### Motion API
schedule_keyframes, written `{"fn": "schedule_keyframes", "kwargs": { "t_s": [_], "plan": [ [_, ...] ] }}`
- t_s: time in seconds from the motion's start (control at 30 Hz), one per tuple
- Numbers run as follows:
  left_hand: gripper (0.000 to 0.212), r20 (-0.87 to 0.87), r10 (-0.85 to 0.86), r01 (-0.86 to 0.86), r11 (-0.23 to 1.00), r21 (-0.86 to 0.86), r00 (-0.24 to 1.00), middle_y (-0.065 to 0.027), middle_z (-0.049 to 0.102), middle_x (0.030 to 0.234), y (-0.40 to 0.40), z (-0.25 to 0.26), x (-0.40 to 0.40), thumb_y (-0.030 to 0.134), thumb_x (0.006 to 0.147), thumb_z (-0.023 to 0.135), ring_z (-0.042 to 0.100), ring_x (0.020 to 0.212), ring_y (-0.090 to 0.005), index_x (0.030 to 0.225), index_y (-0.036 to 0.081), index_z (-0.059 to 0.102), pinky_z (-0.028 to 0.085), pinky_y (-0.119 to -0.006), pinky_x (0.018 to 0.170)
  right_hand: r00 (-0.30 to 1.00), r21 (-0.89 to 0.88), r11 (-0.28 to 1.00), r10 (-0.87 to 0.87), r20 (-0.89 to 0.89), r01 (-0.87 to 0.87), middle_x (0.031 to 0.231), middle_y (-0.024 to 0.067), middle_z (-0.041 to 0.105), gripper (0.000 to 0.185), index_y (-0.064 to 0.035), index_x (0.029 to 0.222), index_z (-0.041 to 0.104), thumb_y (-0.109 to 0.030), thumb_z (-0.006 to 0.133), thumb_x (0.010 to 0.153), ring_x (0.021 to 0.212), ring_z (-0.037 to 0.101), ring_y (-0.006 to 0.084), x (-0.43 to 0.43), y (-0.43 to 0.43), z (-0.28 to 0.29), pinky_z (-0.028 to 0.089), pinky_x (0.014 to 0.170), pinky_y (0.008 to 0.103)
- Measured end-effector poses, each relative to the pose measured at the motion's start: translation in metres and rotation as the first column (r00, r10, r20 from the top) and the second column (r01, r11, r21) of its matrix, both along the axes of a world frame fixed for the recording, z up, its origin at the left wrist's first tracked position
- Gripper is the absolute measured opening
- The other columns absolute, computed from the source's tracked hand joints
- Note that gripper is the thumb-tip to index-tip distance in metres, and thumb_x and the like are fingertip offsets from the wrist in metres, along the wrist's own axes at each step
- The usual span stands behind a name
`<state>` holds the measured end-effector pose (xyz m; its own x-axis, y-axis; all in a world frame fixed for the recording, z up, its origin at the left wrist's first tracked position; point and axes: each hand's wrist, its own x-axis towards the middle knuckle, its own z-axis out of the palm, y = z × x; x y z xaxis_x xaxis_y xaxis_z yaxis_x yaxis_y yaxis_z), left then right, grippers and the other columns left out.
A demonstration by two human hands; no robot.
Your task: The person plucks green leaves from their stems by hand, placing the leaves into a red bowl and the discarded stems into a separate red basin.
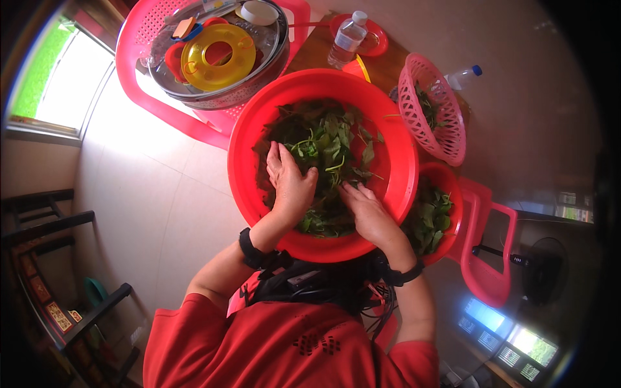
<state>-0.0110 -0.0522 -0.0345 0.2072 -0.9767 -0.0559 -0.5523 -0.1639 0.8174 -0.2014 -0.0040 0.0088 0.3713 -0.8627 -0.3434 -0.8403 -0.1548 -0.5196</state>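
Observation:
A large red plastic basin [402,160] stands before me with a heap of leafy green stems [330,145] in it. On the left part of the heap rests my left hand [291,182], its thumb spread from the fingers. My right hand [366,211] reaches over the basin's near right side, and its fingertips touch the leaves. Whether either hand pinches a stem cannot be told. Right of the basin, a smaller red basin [455,218] holds more green leaves [429,218]. A pink openwork basket [456,111] with some leaves inside sits at the upper right.
A pink plastic chair [140,97] at the upper left bears a metal pot [218,102] with a yellow ring-shaped plastic piece [218,57]. Behind the large basin, a wooden table [310,53] carries a clear bottle [347,41]. A dark wooden chair [97,310] stands at the lower left.

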Motion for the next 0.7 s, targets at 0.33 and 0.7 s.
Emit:
{"fn": "schedule_keyframes", "kwargs": {
  "t_s": [0.33,0.7],
  "plan": [
    [0.035,0.152,-0.516,0.537,0.826,-0.171,0.843,-0.0043,0.06,0.127,0.01,0.008,-0.003,0.014,0.08,0.069,0.043,0.128,-0.0356,0.114,0.02,0.07,0.035,-0.05,0.105,0.986,-0.077,0.983,0.163,-0.017,-0.164,0.092,0.0116,0.066,0.026,-0.0065,0.096,0.068,0.0,0.048,0.082,0.093,0.06,0.0324,0.003,0.002,0.009,0.048,0.086,0.0452],
    [0.028,0.231,-0.74,0.726,0.669,0.156,0.632,-0.0079,0.064,0.114,0.013,0.005,0.006,0.027,0.078,0.069,0.05,0.115,-0.0301,0.099,0.01,0.071,0.035,-0.047,0.102,0.949,-0.256,0.967,-0.081,-0.303,0.001,0.122,0.0139,0.063,0.024,-0.0009,0.103,0.068,-0.003,0.053,0.084,0.117,0.054,0.0328,-0.023,-0.019,0.004,0.044,0.096,0.0488]
  ]
}}
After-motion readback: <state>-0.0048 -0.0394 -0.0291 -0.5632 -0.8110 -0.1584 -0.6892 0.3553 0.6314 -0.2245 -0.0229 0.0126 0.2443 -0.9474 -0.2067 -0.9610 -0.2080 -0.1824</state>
